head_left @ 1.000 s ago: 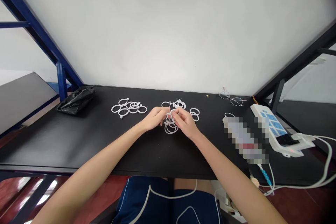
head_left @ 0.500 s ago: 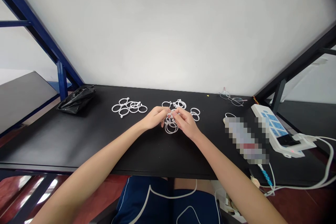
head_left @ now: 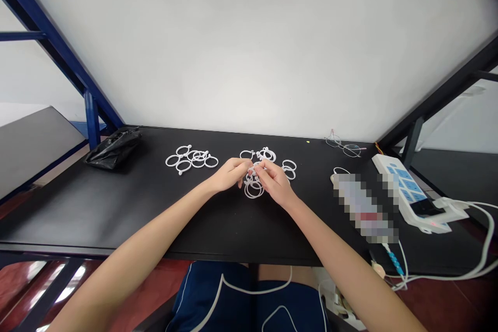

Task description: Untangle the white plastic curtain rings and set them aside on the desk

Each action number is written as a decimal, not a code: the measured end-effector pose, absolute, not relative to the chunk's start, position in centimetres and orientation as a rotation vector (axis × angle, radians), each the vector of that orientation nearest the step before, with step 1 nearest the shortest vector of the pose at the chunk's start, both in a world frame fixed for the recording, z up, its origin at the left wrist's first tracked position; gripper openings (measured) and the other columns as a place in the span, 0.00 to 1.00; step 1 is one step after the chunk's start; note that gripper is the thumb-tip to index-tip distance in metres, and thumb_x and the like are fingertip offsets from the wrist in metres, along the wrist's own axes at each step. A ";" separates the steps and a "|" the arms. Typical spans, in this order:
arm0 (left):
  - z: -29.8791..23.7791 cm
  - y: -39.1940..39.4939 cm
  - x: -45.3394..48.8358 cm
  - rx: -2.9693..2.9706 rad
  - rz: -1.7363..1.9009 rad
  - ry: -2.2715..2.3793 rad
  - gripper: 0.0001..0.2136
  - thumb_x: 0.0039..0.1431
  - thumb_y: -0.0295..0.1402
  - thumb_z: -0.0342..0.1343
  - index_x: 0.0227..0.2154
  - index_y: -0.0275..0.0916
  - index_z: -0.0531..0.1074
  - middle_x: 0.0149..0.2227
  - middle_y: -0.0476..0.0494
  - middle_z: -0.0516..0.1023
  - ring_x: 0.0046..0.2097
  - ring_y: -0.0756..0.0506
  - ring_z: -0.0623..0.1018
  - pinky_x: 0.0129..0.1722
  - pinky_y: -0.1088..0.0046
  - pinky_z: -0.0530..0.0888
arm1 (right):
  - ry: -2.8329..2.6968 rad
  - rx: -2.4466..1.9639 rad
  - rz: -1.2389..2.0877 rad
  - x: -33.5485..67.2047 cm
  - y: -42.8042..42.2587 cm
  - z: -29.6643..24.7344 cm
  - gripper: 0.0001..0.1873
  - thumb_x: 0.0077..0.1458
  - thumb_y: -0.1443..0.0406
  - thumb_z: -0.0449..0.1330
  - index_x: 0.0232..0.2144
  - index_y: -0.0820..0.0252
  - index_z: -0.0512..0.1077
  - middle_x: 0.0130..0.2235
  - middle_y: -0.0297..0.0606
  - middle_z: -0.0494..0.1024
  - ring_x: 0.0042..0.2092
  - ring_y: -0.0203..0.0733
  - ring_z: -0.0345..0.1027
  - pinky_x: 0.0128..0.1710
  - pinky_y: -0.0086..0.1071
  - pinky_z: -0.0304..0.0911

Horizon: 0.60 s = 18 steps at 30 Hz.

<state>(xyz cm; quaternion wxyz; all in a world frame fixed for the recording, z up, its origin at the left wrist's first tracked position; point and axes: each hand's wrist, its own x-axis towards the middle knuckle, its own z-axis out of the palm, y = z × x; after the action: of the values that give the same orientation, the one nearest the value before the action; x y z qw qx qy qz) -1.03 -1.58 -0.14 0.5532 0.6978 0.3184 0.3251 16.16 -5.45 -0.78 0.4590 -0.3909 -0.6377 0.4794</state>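
My left hand (head_left: pixel 232 173) and my right hand (head_left: pixel 273 177) meet over the middle of the desk, fingertips almost touching. Both pinch a white plastic curtain ring (head_left: pixel 253 170), mostly hidden by my fingers. Just below them lie several loose white rings (head_left: pixel 254 196), overlapping one another. Behind my hands is another small group of rings (head_left: pixel 268 154), some with a ball-shaped knob. A pair of rings (head_left: pixel 289 168) rests right of my right hand. Further left, a cluster of linked or overlapping rings (head_left: pixel 197 158) with knobs lies flat; I cannot tell whether they are joined.
On the black desk (head_left: pixel 128 207), a black plastic bag (head_left: pixel 114 149) sits at the far left. Eyeglasses (head_left: pixel 342 145) lie at the back right. A blurred-out phone (head_left: pixel 365 210) with a cable and a white power strip (head_left: pixel 406 187) occupy the right side.
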 end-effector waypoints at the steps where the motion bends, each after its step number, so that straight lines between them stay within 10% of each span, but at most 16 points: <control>1: -0.1 -1.6 -1.0 1.645 0.767 0.748 0.15 0.61 0.38 0.44 0.23 0.36 0.64 0.18 0.56 0.55 0.20 0.55 0.60 0.20 0.77 0.71 | -1.569 -0.962 1.177 16.1 -5.4 -0.8 0.19 0.60 0.49 0.55 0.27 0.58 0.65 0.17 0.23 0.52 0.18 0.28 0.42 0.17 0.27 0.41; 18: 0.0 -1.7 -0.9 1.594 0.730 0.736 0.12 0.61 0.35 0.42 0.24 0.37 0.63 0.17 0.57 0.53 0.19 0.55 0.58 0.23 0.76 0.71 | -1.560 -1.032 1.100 16.2 -5.3 -0.6 0.19 0.58 0.49 0.57 0.25 0.58 0.67 0.17 0.25 0.55 0.19 0.30 0.44 0.19 0.29 0.41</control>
<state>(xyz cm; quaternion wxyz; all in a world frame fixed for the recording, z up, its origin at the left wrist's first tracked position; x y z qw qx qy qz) -0.95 -1.72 0.01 0.5812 0.6821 0.3152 0.3124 16.19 -5.33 -0.63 0.4667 -0.4207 -0.6358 0.4483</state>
